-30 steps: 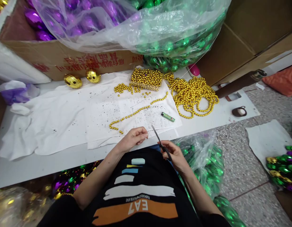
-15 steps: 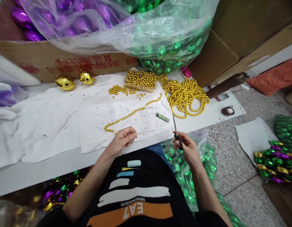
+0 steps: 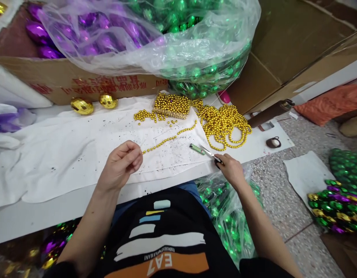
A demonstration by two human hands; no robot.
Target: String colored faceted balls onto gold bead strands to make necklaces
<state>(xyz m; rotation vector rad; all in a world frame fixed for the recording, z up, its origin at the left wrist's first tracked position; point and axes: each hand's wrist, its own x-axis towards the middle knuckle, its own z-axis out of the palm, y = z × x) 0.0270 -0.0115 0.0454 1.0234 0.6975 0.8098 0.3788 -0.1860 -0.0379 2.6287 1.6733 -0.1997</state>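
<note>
My left hand [image 3: 124, 160] is raised over the white cloth [image 3: 71, 154], thumb and fingers pinched together; whatever they hold is too fine to make out. It covers the near end of a strand of gold beads [image 3: 162, 143], which runs up and right across the cloth. Black-handled scissors [image 3: 210, 153] are in my right hand [image 3: 230, 168], low at the table's front edge, their blades pointing left beside a green lighter [image 3: 197, 149]. Beyond the strand sits a clear box of gold beads [image 3: 171, 105], with loose beads [image 3: 145, 115] spilled to its left.
Gold bead strings [image 3: 224, 123] lie heaped to the right, near a dark cylinder [image 3: 272, 112] and a small brown container [image 3: 273, 142]. Two gold ornaments [image 3: 82, 106] stand before a cardboard box [image 3: 109, 87]. Plastic-wrapped green ornaments [image 3: 207, 61] bulge over the back.
My left hand has moved left and up, now hiding the strand's near end. The scissors have swung from pointing upward to pointing left, down beside the lighter. The view has shifted slightly.
</note>
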